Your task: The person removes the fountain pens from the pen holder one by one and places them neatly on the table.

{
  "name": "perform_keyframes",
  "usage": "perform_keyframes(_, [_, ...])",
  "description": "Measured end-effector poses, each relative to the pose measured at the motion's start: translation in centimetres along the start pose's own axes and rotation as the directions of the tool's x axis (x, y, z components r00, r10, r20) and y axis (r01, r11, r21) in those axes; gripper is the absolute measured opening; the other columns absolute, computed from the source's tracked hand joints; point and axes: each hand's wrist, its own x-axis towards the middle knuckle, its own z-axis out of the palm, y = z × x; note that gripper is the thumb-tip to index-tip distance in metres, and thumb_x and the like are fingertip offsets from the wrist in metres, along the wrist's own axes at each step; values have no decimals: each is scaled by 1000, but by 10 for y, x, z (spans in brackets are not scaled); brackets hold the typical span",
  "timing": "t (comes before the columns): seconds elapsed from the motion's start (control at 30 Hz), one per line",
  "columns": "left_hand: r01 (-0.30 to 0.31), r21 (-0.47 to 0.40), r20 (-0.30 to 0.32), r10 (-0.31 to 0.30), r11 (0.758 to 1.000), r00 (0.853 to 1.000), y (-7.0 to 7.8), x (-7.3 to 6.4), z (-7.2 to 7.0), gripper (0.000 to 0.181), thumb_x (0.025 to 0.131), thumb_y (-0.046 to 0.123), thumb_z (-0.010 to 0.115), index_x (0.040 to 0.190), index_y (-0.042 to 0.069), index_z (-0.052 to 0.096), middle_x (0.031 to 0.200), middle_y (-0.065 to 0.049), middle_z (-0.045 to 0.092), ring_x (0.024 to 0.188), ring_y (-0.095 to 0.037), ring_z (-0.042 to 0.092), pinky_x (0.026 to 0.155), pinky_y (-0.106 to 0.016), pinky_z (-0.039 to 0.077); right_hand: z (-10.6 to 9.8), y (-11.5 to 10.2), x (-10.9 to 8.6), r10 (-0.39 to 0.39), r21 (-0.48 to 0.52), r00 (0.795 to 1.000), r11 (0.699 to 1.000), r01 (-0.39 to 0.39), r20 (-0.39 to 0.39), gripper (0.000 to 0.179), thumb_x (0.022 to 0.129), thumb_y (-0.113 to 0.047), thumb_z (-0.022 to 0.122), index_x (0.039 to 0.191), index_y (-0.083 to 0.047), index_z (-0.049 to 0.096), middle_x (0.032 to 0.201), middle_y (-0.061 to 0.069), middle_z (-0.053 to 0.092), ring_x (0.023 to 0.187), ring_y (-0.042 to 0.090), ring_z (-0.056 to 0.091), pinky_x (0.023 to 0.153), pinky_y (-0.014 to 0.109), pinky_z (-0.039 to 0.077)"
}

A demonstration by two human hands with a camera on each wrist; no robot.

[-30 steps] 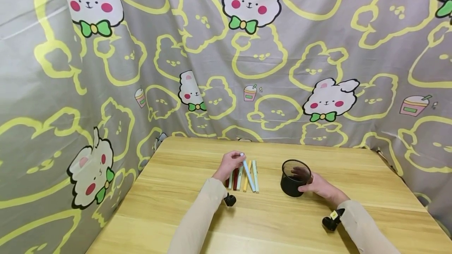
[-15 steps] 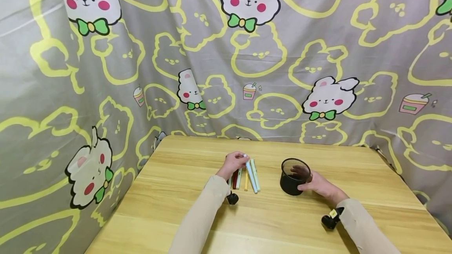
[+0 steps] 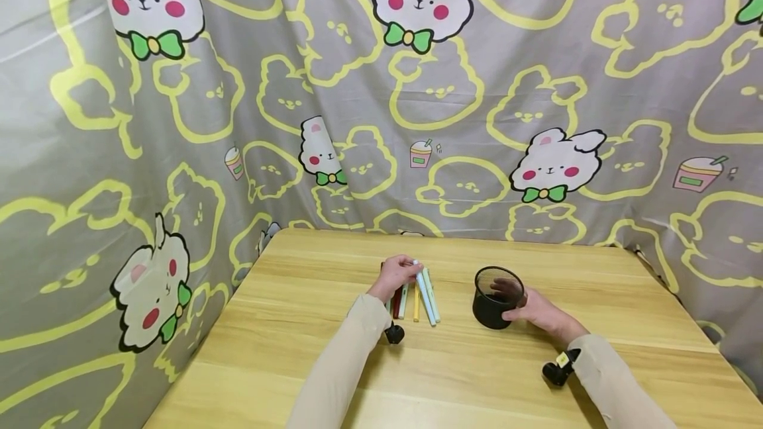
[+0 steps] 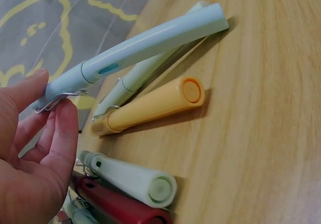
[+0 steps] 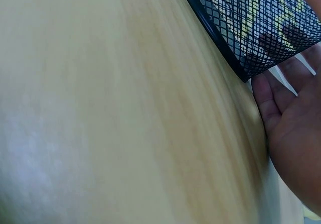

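My left hand point(image 3: 398, 275) pinches a light blue pen point(image 4: 155, 45) between thumb and fingers, at the clip end. The pen slants, its far end low over the table beside a pale green pen point(image 4: 138, 76). A yellow pen point(image 4: 150, 106), another pale green pen point(image 4: 130, 179) and a dark red pen point(image 4: 113, 199) lie in a row near the fingers; others at the row's left are partly hidden by the hand. On the right, my right hand point(image 3: 541, 315) holds a black mesh pen holder point(image 3: 491, 311), which stands upright with its mouth up, fingers round its far side.
The wooden table point(image 3: 465, 376) reaches back to a grey patterned curtain point(image 3: 441, 98), which also hangs along the left side. Black wrist cameras sit at both cuffs, the right one point(image 3: 557, 373) low over the table.
My left hand has shifted slightly right with the light blue pen, which has come closer alongside the pale green pen. The right hand and the pen holder have stayed in place.
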Motion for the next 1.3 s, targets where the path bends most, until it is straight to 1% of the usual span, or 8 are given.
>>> perform_keyframes(0.17, [-30,30,10,30,999,1000,6,3,3,22,87,11,70,101,-4,63,88,-10,65,77,-21,66,77,-39,56,-1,1,1,-41,-24,999,999,41,13,65,83,8,65,139,11,31,135,39,36,125,10,45,96,16,40])
perform_keyframes(0.27, [-23,38,20,22,999,1000,10,4,7,23,86,10,70,101,-5,63,90,-12,66,79,-23,67,77,-39,56,-1,1,1,-60,-28,998,998,61,15,65,83,8,65,140,8,33,135,36,39,125,9,45,96,15,39])
perform_keyframes(0.33, [-19,49,31,17,999,999,14,3,10,23,87,9,69,103,-6,63,92,-14,66,80,-25,67,78,-39,56,-1,0,2,-67,-20,998,998,68,17,65,83,8,65,139,11,32,134,39,37,125,9,45,97,15,38])
perform_keyframes(0.57, [2,32,58,-4,999,998,18,4,17,24,89,11,68,105,-6,65,97,-16,66,86,-25,66,85,-44,52,-1,3,3,-97,26,995,995,97,30,67,83,10,65,136,19,25,138,22,44,125,11,45,98,16,37])
perform_keyframes(0.77, [33,56,57,-36,998,998,21,8,22,21,89,16,68,100,-2,68,93,-11,67,76,-16,65,82,-41,54,-2,4,2,-76,39,997,996,75,26,69,83,11,64,135,22,21,139,26,41,126,10,43,99,16,37])
perform_keyframes(1.03, [59,49,28,-61,997,998,25,10,36,21,89,15,67,101,-2,68,89,-8,67,71,-15,64,79,-38,55,-1,4,1,-48,27,999,999,48,23,68,82,12,64,135,22,22,137,35,37,127,15,44,98,18,39])
perform_keyframes(1.17, [30,118,12,-31,993,999,25,10,43,19,89,14,67,98,-3,69,88,-8,67,75,-20,66,78,-39,56,0,3,1,-51,7,998,999,51,25,68,83,11,64,135,22,22,137,37,35,127,15,44,97,18,40])
perform_keyframes(1.3, [19,235,-9,-18,972,1000,24,11,49,18,88,17,69,94,0,70,83,-5,68,78,-25,67,74,-37,56,1,2,1,-50,-3,998,999,50,23,69,83,10,64,135,22,22,136,39,33,127,13,44,97,17,40])
